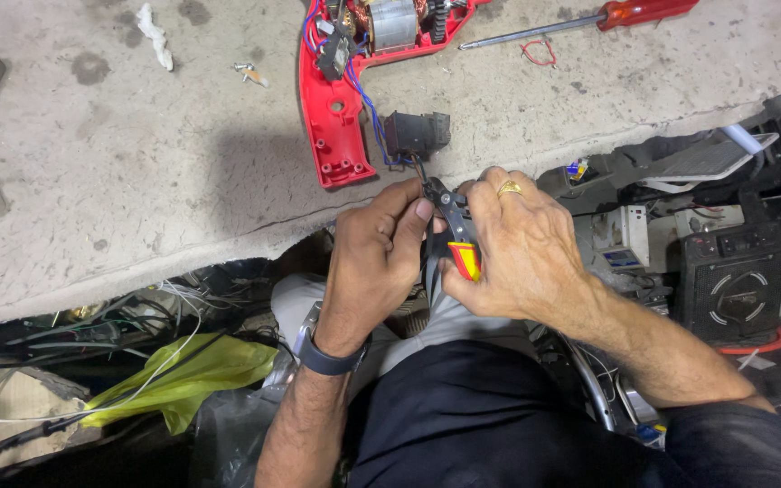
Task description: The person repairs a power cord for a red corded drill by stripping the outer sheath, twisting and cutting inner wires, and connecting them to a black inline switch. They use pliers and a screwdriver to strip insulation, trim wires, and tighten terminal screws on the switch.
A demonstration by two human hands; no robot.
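A: Where's the work? Reference everything to the red drill shell.

B: Just below its handle end, at the tabletop edge. The black switch block hangs off the shell on blue wires. A thin dark lead runs down from the block to the pliers.

A: Hands?

B: Left hand is closed, thumb and forefinger pinching at the plier nose, likely on the lead. Right hand is wrapped around the pliers' red-and-yellow grips, closed on them. Can't tell if the jaws are fully shut on the wire; fingers cover that.

A: How does it handle?

B: My read: the lead is light, limp and easily nicked. The switch block is small and light and would drag if tugged. The blue wires look thin; the joints are probably the weak point. Best hold is the lead close to the plier nose, with the block steadied, not the wires.

A: Anything else near?

B: A red-handled screwdriver is right of the shell's top, and a loose red wire loop lies just under its shaft. Small screws lie left of the shell. The motor sits exposed inside the shell's top end.
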